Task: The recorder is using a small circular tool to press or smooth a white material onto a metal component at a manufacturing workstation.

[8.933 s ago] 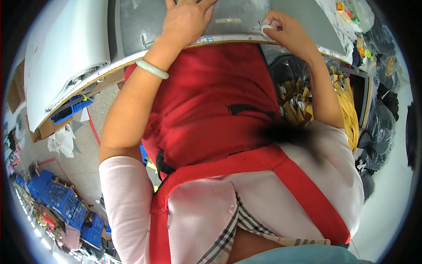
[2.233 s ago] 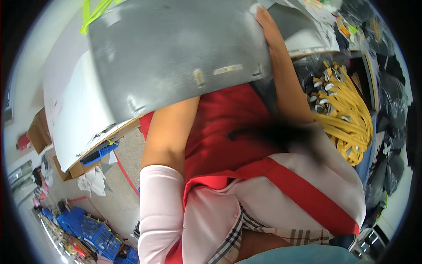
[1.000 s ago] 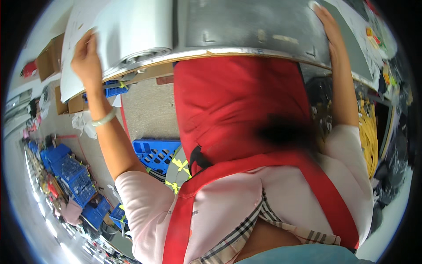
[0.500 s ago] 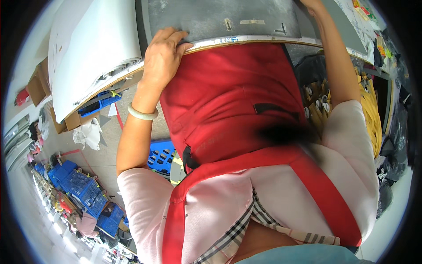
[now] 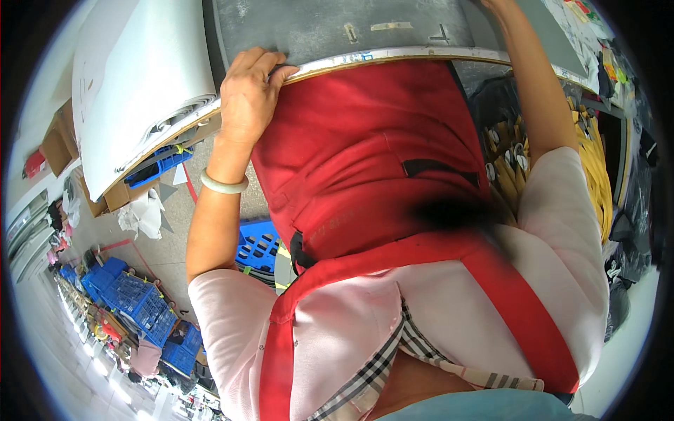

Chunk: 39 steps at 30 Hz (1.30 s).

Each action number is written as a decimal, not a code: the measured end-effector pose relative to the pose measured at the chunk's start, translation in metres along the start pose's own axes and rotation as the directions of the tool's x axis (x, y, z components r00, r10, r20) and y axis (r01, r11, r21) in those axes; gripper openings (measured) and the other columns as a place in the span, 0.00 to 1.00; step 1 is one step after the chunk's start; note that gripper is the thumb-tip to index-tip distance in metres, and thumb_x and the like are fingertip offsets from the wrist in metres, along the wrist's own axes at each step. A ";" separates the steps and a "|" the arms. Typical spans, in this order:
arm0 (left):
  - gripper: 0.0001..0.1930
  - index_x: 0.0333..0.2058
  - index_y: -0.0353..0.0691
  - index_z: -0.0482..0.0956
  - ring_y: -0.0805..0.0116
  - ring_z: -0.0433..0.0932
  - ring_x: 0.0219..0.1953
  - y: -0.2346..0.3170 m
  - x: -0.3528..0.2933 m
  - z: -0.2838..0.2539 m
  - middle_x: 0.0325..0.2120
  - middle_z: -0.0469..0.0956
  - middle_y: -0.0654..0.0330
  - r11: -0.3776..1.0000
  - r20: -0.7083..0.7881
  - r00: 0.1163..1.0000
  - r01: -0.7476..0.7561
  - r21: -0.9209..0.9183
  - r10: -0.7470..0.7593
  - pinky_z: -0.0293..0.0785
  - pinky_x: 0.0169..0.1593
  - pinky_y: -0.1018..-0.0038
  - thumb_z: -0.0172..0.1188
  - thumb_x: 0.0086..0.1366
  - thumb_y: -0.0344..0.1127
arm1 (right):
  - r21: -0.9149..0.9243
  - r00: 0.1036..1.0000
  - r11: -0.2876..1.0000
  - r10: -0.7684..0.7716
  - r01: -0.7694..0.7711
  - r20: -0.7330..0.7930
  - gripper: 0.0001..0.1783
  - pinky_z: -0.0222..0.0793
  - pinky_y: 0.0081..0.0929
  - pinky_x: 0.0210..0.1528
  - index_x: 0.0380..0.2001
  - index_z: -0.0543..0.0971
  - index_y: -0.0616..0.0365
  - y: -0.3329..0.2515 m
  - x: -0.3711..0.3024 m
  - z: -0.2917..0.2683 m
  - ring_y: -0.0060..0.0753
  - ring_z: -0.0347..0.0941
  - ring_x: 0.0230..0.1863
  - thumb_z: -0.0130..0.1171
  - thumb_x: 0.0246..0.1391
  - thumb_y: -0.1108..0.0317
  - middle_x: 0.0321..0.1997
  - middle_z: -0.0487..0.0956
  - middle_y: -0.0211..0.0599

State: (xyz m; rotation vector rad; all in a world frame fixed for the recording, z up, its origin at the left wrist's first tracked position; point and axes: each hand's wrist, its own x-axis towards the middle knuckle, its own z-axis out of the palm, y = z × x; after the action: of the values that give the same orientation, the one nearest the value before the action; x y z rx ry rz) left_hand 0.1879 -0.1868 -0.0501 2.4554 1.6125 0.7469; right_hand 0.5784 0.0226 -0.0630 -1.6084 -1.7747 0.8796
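My left hand point(image 5: 249, 91) lies over the front edge of a work table, open, its fingers bent onto a dark grey sheet or board point(image 5: 316, 28) and its thumb apart along the edge. Nothing shows in its grasp. At the top of the picture my right hand point(image 5: 495, 5) is mostly cut off, so its fingers are hidden. Strips of tape point(image 5: 391, 27) and a small dark corner mark are on the grey surface. Beside my left hand, a thick white roll of sheet material point(image 5: 144, 70) rests on the table.
The table's pale front edge point(image 5: 414, 53) runs close against my red apron point(image 5: 372, 126). Below the table at right are bundled yellow pieces point(image 5: 590, 175) and black plastic. On the left stand cardboard boxes point(image 5: 60, 144), crumpled white paper point(image 5: 142, 214) and blue crates point(image 5: 144, 302).
The table, the roll and my left hand sit slightly further left and higher in the picture. My left hand keeps its place on the table edge; the right arm is nearly unchanged.
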 end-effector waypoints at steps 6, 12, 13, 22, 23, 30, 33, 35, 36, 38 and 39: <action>0.11 0.35 0.37 0.84 0.53 0.79 0.39 -0.002 -0.001 0.003 0.33 0.81 0.57 1.000 -0.011 1.000 -0.010 -0.005 0.010 0.77 0.44 0.63 0.71 0.58 0.38 | -0.012 0.997 0.998 0.064 -0.064 0.049 0.16 0.64 0.31 0.31 0.27 0.83 0.62 0.003 0.007 -0.002 0.25 0.68 0.26 0.69 0.55 0.58 0.23 0.77 0.28; 0.10 0.34 0.37 0.84 0.51 0.80 0.37 0.000 0.001 0.002 0.32 0.81 0.55 0.999 -0.024 1.000 0.001 -0.044 -0.003 0.76 0.43 0.61 0.73 0.57 0.35 | -0.134 0.993 0.984 -0.116 0.115 0.003 0.18 0.68 0.34 0.33 0.30 0.85 0.63 0.010 0.014 0.002 0.28 0.72 0.27 0.70 0.53 0.55 0.24 0.81 0.37; 0.10 0.34 0.37 0.84 0.52 0.80 0.37 0.000 0.001 0.001 0.32 0.81 0.55 0.999 -0.012 1.000 0.004 -0.042 -0.005 0.76 0.42 0.61 0.73 0.57 0.35 | -0.147 0.994 0.984 -0.108 0.105 -0.009 0.18 0.68 0.34 0.33 0.30 0.85 0.63 0.011 0.014 0.002 0.28 0.72 0.27 0.70 0.53 0.55 0.24 0.81 0.37; 0.10 0.34 0.36 0.84 0.52 0.79 0.37 0.001 0.002 0.000 0.32 0.81 0.55 0.997 0.017 1.000 0.022 -0.076 -0.020 0.76 0.42 0.62 0.73 0.57 0.33 | -0.041 0.995 0.994 -0.103 0.103 -0.007 0.19 0.70 0.36 0.35 0.29 0.84 0.64 0.012 0.015 0.008 0.31 0.74 0.28 0.70 0.53 0.55 0.25 0.82 0.41; 0.10 0.34 0.36 0.84 0.52 0.79 0.37 0.000 0.002 0.000 0.32 0.81 0.55 0.996 0.017 0.999 0.031 -0.086 -0.030 0.76 0.42 0.62 0.73 0.57 0.33 | -0.039 0.995 0.994 -0.104 0.104 -0.007 0.19 0.70 0.36 0.35 0.29 0.84 0.64 0.013 0.015 0.009 0.31 0.74 0.28 0.70 0.53 0.55 0.25 0.82 0.41; 0.10 0.35 0.36 0.84 0.52 0.79 0.37 0.001 0.002 0.000 0.32 0.81 0.55 0.998 0.020 1.000 0.020 -0.060 -0.019 0.76 0.42 0.62 0.73 0.57 0.34 | -0.093 0.986 0.984 -0.158 0.153 -0.048 0.20 0.69 0.37 0.35 0.28 0.83 0.65 0.018 0.012 0.009 0.33 0.74 0.28 0.69 0.54 0.55 0.24 0.80 0.43; 0.11 0.35 0.36 0.83 0.52 0.79 0.37 0.000 0.001 0.001 0.32 0.81 0.55 0.999 0.015 1.000 0.019 -0.047 -0.018 0.76 0.42 0.62 0.73 0.57 0.35 | -0.108 0.988 0.984 -0.147 0.141 -0.050 0.20 0.69 0.38 0.36 0.29 0.83 0.64 0.014 0.009 0.009 0.35 0.75 0.29 0.69 0.54 0.54 0.25 0.81 0.44; 0.11 0.35 0.37 0.83 0.52 0.79 0.37 -0.002 0.001 0.001 0.32 0.81 0.55 0.998 0.012 1.000 0.006 -0.069 -0.005 0.76 0.42 0.62 0.73 0.58 0.35 | -0.101 0.991 0.987 -0.132 0.128 -0.031 0.21 0.69 0.38 0.36 0.29 0.83 0.64 0.011 0.006 0.009 0.36 0.75 0.29 0.69 0.54 0.53 0.26 0.81 0.44; 0.11 0.35 0.37 0.83 0.52 0.79 0.37 -0.002 0.001 0.001 0.32 0.81 0.55 0.998 0.006 1.000 0.016 -0.055 -0.016 0.76 0.42 0.62 0.73 0.58 0.35 | -0.106 0.991 0.987 -0.123 0.117 -0.051 0.20 0.69 0.38 0.36 0.30 0.83 0.64 0.010 0.004 0.009 0.36 0.76 0.30 0.68 0.54 0.53 0.26 0.81 0.44; 0.11 0.35 0.37 0.83 0.51 0.80 0.39 -0.001 0.003 -0.001 0.33 0.81 0.54 0.997 0.036 0.999 0.011 -0.078 -0.009 0.77 0.43 0.61 0.73 0.58 0.36 | -0.096 0.990 0.987 -0.132 0.126 -0.054 0.20 0.69 0.39 0.36 0.31 0.83 0.64 0.009 0.001 0.009 0.37 0.76 0.30 0.68 0.55 0.54 0.27 0.81 0.44; 0.12 0.35 0.38 0.84 0.50 0.81 0.40 0.001 0.006 -0.001 0.35 0.82 0.53 0.998 0.040 0.999 0.014 -0.069 -0.011 0.77 0.44 0.61 0.72 0.59 0.39 | -0.115 0.988 0.984 -0.142 0.134 -0.066 0.20 0.69 0.38 0.36 0.31 0.83 0.64 0.010 -0.001 0.008 0.36 0.75 0.30 0.67 0.55 0.54 0.27 0.81 0.44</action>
State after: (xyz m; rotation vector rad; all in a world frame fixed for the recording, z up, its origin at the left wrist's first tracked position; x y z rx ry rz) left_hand 0.1902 -0.1822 -0.0474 2.3949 1.5601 0.7352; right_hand 0.5783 0.0215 -0.0757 -1.5438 -1.8856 0.6596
